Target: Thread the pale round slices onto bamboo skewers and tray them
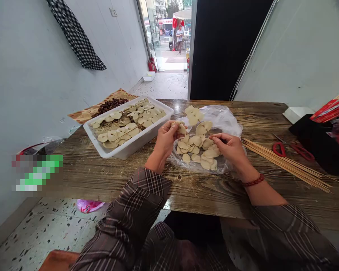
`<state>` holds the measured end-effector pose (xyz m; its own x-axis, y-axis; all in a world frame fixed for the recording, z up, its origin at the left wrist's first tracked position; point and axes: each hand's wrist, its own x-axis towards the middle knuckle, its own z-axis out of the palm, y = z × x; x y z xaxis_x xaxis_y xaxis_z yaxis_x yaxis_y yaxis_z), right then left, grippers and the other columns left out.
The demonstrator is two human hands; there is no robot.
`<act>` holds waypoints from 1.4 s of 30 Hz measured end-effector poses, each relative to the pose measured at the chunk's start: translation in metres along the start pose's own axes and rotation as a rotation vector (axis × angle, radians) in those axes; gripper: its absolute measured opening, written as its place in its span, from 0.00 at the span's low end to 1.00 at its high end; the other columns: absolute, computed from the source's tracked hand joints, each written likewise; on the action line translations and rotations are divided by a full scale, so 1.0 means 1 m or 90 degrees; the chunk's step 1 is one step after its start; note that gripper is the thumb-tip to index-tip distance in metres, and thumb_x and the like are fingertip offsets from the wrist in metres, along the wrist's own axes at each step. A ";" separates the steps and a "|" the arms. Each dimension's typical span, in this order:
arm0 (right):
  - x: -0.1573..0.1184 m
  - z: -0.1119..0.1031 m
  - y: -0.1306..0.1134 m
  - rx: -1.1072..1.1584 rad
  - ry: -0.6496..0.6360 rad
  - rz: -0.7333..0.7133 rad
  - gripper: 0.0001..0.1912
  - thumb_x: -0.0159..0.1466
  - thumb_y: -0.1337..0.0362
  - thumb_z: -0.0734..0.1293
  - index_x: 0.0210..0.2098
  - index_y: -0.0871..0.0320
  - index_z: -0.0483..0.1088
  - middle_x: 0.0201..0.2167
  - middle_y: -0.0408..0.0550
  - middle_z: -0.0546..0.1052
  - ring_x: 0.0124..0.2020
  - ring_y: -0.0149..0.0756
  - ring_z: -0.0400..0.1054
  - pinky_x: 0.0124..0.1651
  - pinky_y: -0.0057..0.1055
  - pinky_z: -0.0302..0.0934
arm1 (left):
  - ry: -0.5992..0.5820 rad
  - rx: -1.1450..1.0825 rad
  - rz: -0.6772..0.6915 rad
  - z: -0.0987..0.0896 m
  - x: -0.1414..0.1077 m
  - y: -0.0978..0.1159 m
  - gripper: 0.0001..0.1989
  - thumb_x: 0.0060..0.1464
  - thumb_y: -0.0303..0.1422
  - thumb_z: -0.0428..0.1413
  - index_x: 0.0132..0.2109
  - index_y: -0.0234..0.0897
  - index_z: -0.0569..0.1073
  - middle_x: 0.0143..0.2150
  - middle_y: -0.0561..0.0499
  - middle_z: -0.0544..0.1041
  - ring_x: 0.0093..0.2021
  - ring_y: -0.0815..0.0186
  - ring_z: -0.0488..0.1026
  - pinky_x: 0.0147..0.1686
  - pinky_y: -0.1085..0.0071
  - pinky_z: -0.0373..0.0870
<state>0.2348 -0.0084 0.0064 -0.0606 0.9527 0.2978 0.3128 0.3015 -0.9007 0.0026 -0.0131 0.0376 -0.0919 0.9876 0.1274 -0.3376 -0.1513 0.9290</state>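
Observation:
My left hand (166, 139) is closed, pinching a pale, thin round slice (181, 128) between thumb and fingers. My right hand (227, 147) is closed too, gripping the lower end of a skewer that is mostly hidden. Pale slices (194, 115) sit along that skewer, up and left of my right fingertips. Below both hands, a loose heap of the same slices (196, 141) lies on a clear plastic bag (226, 116). To the left of my left hand stands a white tub (141, 139) holding many skewered slices (121, 133).
Bare wooden skewers (282, 162) lie on the wooden table (124, 180) at right. Near them are red-handled scissors (279, 149) and a black box (313, 139) with red-wrapped sticks. Behind the tub, dark reddish-brown pieces (110, 106) rest on patterned paper (84, 114).

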 end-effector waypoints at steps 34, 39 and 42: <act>-0.014 0.011 -0.014 0.117 -0.162 0.055 0.18 0.58 0.50 0.70 0.37 0.59 0.80 0.22 0.44 0.70 0.23 0.30 0.58 0.23 0.28 0.50 | 0.018 -0.207 -0.099 0.005 0.002 -0.001 0.14 0.56 0.39 0.61 0.45 0.34 0.75 0.43 0.44 0.80 0.47 0.60 0.78 0.47 0.64 0.77; -0.015 0.012 -0.013 0.081 -0.171 0.026 0.18 0.59 0.50 0.69 0.37 0.59 0.80 0.22 0.45 0.71 0.24 0.31 0.59 0.23 0.27 0.51 | 0.003 -0.198 -0.095 0.006 0.001 -0.004 0.13 0.54 0.36 0.63 0.44 0.34 0.75 0.44 0.44 0.81 0.47 0.60 0.78 0.47 0.63 0.77; -0.016 0.013 -0.015 0.104 -0.189 0.049 0.18 0.59 0.51 0.69 0.37 0.59 0.80 0.22 0.44 0.70 0.21 0.27 0.55 0.22 0.27 0.47 | 0.019 -0.196 -0.085 0.007 0.000 -0.001 0.13 0.54 0.34 0.63 0.45 0.34 0.75 0.45 0.43 0.81 0.48 0.59 0.78 0.47 0.63 0.77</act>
<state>0.2187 -0.0276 0.0108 -0.3237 0.9352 0.1437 0.1730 0.2079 -0.9627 0.0096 -0.0122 0.0389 -0.0532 0.9986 -0.0024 -0.6147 -0.0309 0.7882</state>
